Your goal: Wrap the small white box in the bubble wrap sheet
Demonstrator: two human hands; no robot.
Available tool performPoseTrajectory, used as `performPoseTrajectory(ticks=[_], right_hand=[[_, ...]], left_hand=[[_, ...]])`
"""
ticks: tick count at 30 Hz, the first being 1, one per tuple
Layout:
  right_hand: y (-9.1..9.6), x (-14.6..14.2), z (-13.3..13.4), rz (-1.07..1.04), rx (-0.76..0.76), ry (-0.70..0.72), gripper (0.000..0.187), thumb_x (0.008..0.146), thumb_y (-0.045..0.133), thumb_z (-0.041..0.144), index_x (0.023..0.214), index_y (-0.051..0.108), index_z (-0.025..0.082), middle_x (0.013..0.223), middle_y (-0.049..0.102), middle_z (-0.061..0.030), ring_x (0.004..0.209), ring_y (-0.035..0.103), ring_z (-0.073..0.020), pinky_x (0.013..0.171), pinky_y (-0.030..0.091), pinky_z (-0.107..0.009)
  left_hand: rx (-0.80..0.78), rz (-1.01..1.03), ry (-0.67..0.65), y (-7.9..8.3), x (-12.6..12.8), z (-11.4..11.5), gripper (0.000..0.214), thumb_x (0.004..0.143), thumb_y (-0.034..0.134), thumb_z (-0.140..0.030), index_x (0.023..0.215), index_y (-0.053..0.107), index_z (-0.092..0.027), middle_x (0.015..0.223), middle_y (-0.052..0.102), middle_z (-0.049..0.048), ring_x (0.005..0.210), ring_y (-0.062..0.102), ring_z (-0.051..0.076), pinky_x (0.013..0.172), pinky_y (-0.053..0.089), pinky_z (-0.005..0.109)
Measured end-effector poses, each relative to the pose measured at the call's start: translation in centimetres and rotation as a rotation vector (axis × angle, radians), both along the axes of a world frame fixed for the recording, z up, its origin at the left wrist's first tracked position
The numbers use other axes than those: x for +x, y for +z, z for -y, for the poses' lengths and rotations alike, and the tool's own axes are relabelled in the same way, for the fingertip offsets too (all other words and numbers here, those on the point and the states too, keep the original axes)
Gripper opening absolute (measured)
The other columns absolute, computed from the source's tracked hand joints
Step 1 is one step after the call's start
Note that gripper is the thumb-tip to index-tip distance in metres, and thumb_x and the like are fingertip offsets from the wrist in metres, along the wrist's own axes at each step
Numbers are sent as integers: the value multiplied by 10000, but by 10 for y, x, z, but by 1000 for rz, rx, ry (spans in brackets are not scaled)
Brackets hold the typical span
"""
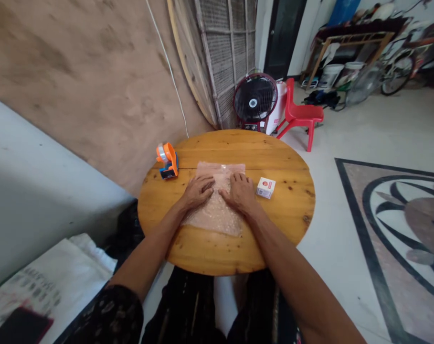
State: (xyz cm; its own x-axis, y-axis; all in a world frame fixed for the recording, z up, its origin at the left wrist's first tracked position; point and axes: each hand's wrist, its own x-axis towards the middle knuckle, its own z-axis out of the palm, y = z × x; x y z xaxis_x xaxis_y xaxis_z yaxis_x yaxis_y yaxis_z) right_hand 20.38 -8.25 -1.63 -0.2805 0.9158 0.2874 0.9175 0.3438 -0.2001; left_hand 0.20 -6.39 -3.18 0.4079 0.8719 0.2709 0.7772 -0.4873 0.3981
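A sheet of pinkish clear bubble wrap (215, 210) lies spread on the round wooden table (217, 255). My left hand (198, 191) rests on its left side, fingers stretched out and pointing inward. On the right side of the sheet, my right hand (241, 192) lies flat with its fingers forward and its thumb toward the middle. Both palms face down, and neither hand grips anything. Just right of my right hand stands a small white box (266, 187) with red print. An orange and blue tape dispenser (168, 161) with a roll of tape sits at the table's left edge.
Beyond the table stand a dark red fan (255, 98) and a red plastic chair (302, 112). A wall (77, 62) borders the left side. White sacks (55, 277) with a dark phone-like object (20, 326) lie at lower left. A bicycle (397, 71) is far right.
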Motion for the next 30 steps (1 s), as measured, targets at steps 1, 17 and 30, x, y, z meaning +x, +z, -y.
performPoseTrajectory(ticks=[1,17,30], right_hand=[[0,0,0,5,-2,2,550,851,495,516,1181,531,77,1255,539,-203,1160,421,-326,939,303,-437],[19,1,-3,182,-95,69,585,837,543,467,1271,478,81,1335,501,-213,1220,437,-353,962,325,-476],[25,8,-7,191,-147,101,460,910,445,365,1295,470,115,1329,521,-173,1191,491,-330,943,420,-469]], left_hand=[[1,8,-1,0,0,0,400,829,519,-286,1211,598,-198,1323,562,72,1253,460,236,1073,347,450],[-199,-76,-220,12,-22,-6,779,769,608,-490,1419,348,-150,1506,314,162,1401,253,307,1136,188,498],[-304,-186,-359,19,-40,-8,986,699,624,-656,1476,246,-182,1570,139,146,1448,100,319,1152,124,514]])
